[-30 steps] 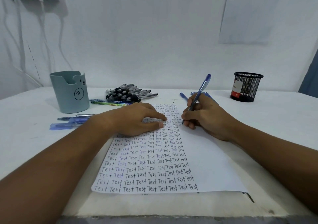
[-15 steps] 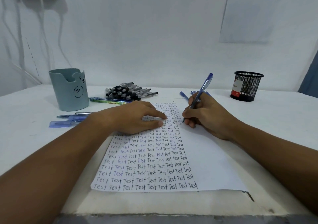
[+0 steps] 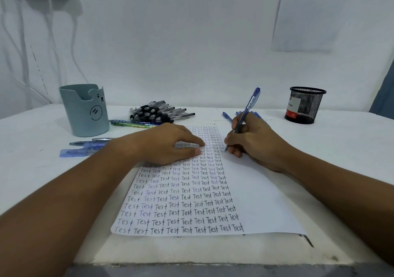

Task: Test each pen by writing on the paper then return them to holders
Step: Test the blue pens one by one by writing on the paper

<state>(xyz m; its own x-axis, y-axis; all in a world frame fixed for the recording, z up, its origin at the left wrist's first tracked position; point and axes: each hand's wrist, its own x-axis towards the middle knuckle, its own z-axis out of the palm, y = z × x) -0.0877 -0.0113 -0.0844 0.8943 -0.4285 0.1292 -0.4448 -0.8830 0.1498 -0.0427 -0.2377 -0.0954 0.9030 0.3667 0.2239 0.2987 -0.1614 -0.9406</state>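
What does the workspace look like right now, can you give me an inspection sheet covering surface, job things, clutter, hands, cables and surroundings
Surface: white table, chipped at the near edge.
Job's things: paper filled with rows of "Test"; blue pen with its tip on the paper; teal bear holder; black mesh holder.
Clutter: pile of black pens; blue pens lying left of the paper.
Hands: left hand rests flat on the paper; right hand grips the blue pen.
Cables: white cables hanging on the left wall.
Surroundings: white wall, printed sheet taped upper right.
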